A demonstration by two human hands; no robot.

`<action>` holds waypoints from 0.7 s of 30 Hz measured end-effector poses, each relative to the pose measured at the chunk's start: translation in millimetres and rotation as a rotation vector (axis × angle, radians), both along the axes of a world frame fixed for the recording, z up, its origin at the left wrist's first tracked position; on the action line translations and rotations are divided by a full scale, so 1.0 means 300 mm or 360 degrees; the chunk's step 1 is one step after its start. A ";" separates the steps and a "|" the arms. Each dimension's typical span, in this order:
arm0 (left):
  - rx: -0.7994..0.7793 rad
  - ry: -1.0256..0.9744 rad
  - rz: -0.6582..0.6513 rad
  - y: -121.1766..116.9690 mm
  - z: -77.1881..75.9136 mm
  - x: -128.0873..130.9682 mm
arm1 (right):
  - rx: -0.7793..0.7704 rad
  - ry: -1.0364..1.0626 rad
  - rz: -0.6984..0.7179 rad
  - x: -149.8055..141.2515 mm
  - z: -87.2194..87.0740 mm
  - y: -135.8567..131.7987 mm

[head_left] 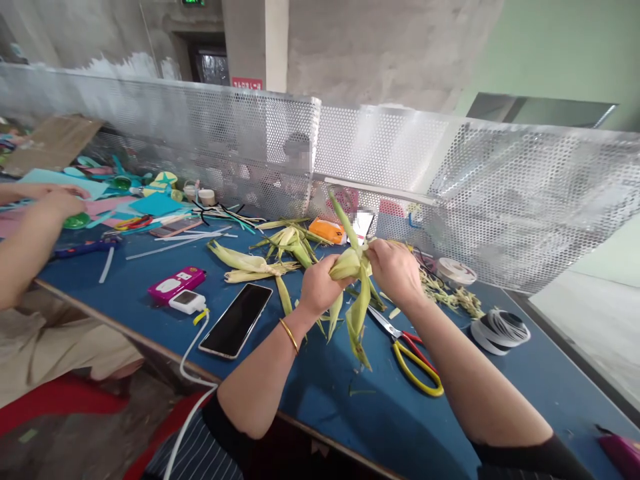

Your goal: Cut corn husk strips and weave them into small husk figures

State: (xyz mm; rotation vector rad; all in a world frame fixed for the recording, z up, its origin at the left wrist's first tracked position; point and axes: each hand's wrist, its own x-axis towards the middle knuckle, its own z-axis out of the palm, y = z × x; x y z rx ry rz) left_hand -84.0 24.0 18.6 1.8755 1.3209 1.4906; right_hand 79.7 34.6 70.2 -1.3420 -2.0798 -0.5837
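Above the blue table (320, 373), my left hand (319, 285) is closed around a bundle of pale green corn husks (347, 265). Long husk leaves stick up and hang down from the bundle. My right hand (397, 270) is closed at the bundle's right end, with its fingertips pinching a pale part there; its grip is partly hidden. Below my right wrist lie open scissors (419, 370) with red and yellow handles. More loose corn husks (250, 265) rest beyond my left hand.
A phone (237, 320) and a magenta power strip (176, 285) with a white cable are left of my arm. At right lie a black-and-white roll (500, 330) and dried scraps (455, 293). A perforated metal screen (380, 147) stands behind. A co-worker's arms (37, 220) reach in from the left.
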 end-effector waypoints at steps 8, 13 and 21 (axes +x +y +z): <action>-0.0050 0.0133 0.0034 -0.013 0.017 -0.004 | -0.0329 0.0180 0.0140 0.027 0.013 -0.018; -0.0009 0.0203 -0.0040 -0.017 0.015 0.003 | -0.0466 0.0181 -0.0005 0.039 0.024 -0.008; -0.0010 0.0160 -0.0011 -0.016 0.013 0.009 | -0.0660 0.1840 0.0236 -0.001 -0.029 0.036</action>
